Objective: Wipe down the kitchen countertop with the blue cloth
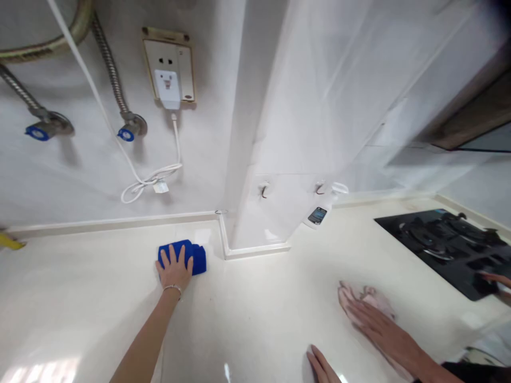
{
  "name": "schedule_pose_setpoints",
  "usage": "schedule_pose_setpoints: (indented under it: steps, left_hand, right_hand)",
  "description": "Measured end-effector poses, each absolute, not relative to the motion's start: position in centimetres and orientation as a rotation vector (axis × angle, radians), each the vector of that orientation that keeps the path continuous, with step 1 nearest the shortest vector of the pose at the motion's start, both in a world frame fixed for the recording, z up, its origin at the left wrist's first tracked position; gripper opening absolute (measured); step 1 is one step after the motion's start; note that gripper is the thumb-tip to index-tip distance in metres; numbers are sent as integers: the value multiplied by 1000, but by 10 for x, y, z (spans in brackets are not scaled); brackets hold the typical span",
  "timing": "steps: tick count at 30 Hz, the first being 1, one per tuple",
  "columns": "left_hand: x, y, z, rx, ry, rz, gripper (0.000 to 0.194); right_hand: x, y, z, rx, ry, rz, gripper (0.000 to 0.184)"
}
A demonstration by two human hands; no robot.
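The person's left hand (174,274), with a bracelet at its wrist, lies flat with fingers spread on a folded blue cloth (200,260), pressing it to the cream countertop (247,298) rather than gripping it. The cloth sits just in front of the low backsplash lip (120,221), left of the corner where a tiled column (275,218) juts out. Countertop stretches leftward from the cloth to a yellow object (11,242) at the picture's edge; rightward, the column's raised base trim (259,252) narrows the way, and the surface continues in front of it.

Fingertips (320,367) rest at the bottom edge; I cannot tell whose they are, so the state of the person's right hand is unclear. Farther right, a co-worker's hand (369,317) lies over a blurred pink cloth (381,302), near a black gas cooktop (447,266). A spray bottle (318,215) stands beyond the column.
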State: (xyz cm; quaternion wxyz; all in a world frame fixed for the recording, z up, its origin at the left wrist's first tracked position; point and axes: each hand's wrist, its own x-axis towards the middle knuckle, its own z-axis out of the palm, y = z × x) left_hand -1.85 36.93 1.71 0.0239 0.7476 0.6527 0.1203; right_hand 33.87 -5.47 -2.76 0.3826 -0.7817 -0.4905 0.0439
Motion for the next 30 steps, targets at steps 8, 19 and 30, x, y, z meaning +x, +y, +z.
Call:
schedule_pose_setpoints:
  steps: [8, 19, 30]
  left_hand:
    - [-4, 440, 23, 2351, 1970, 369, 59]
    - [-10, 458, 28, 2340, 1924, 330, 56]
    - [-72, 275, 33, 2387, 1945, 274, 52]
  right_hand:
    - [490, -21, 22, -1901, -852, 825, 54]
    - [463, -23, 17, -2030, -1159, 503, 67]
    - [253, -65, -38, -2110, -1293, 51, 76]
